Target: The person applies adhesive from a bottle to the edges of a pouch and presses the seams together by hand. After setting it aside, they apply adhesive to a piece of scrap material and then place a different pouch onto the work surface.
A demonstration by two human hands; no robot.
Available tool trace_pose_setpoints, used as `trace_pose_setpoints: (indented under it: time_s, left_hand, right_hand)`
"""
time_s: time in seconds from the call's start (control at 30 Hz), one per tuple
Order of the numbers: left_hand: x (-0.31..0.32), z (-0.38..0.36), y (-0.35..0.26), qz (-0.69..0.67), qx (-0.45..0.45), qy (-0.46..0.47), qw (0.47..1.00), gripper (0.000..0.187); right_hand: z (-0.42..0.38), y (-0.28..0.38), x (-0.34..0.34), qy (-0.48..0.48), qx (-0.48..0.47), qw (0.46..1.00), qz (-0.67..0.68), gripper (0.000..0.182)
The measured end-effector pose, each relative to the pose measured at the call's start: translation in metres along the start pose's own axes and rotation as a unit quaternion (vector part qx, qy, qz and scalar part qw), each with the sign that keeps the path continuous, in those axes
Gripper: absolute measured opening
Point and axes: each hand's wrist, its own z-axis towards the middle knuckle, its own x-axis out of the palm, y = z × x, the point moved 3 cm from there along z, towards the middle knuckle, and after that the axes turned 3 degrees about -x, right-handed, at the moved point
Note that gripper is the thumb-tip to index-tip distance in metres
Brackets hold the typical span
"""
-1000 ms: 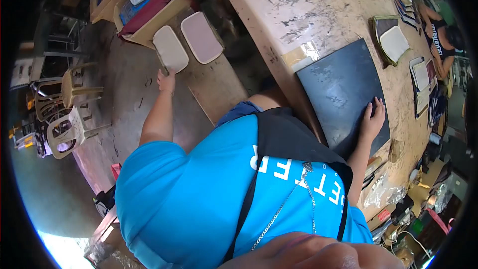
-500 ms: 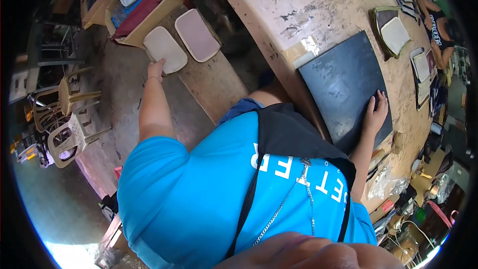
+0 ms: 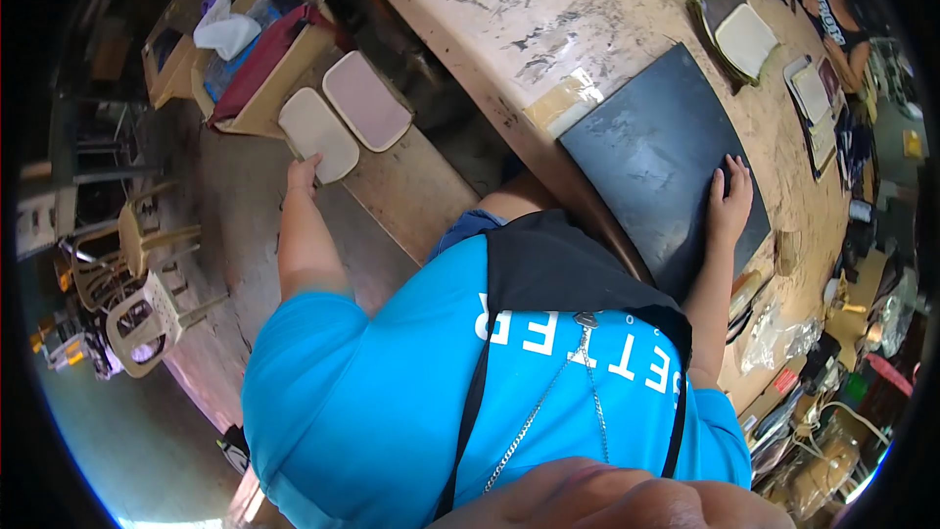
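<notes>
My left hand (image 3: 304, 176) is at the near corner of a cream panel with rounded corners (image 3: 318, 132), its fingers closed at the panel's edge. The panel lies on a low wooden bench (image 3: 416, 176). Beside it lies a pinkish panel with a pale rim (image 3: 367, 101). My right hand (image 3: 730, 201) rests on a large black sheet (image 3: 656, 157) with its fingers apart, holding nothing. The sheet lies on the worktable (image 3: 470, 0), along the edge nearest my body.
A carton (image 3: 235, 118) with dark red material and bags stands beyond the bench. Plastic chairs (image 3: 142, 318) are at the left. Stacked pieces (image 3: 741, 39) lie on the table; another person (image 3: 832, 24) is at the far right.
The view has shifted and turned slightly. The cream panel looks a little nearer the pinkish one, with my left hand still at its corner. My right hand remains on the black sheet.
</notes>
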Motion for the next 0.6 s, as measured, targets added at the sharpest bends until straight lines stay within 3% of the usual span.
trace_pose_setpoints:
  time_s: [0.13,0.23,0.33,0.43,0.5,0.57,0.6]
  left_hand:
    - [0.0,0.022,0.011,0.043,0.038,-0.059,0.997,0.1]
    - [0.03,-0.067,-0.035,0.203,-0.011,-0.266,0.942,0.104]
    - [0.061,-0.079,-0.051,0.278,0.122,-0.33,0.894,0.102]
    - [0.13,-0.102,-0.074,0.312,0.432,-0.286,0.797,0.09]
    - [0.199,-0.176,-0.122,0.256,0.588,-0.165,0.749,0.077]
    - [0.264,-0.245,-0.145,0.22,0.685,-0.118,0.684,0.065]
    - [0.291,-0.271,-0.155,0.203,0.736,-0.049,0.644,0.063]
  right_hand:
    - [-0.001,-0.005,0.002,-0.003,0.008,1.0,-0.01,0.035]
    - [-0.001,-0.002,0.001,-0.01,0.012,1.0,-0.01,0.035]
    - [0.001,-0.001,0.001,-0.015,0.016,1.0,-0.015,0.035]
    - [0.0,-0.004,0.003,-0.006,0.025,1.0,-0.016,0.036]
    - [-0.001,-0.006,0.004,-0.01,0.031,0.999,-0.012,0.037]
    - [-0.002,-0.006,0.004,-0.015,0.034,0.999,-0.012,0.036]
    - [-0.002,-0.005,0.003,-0.019,0.038,0.999,-0.007,0.036]
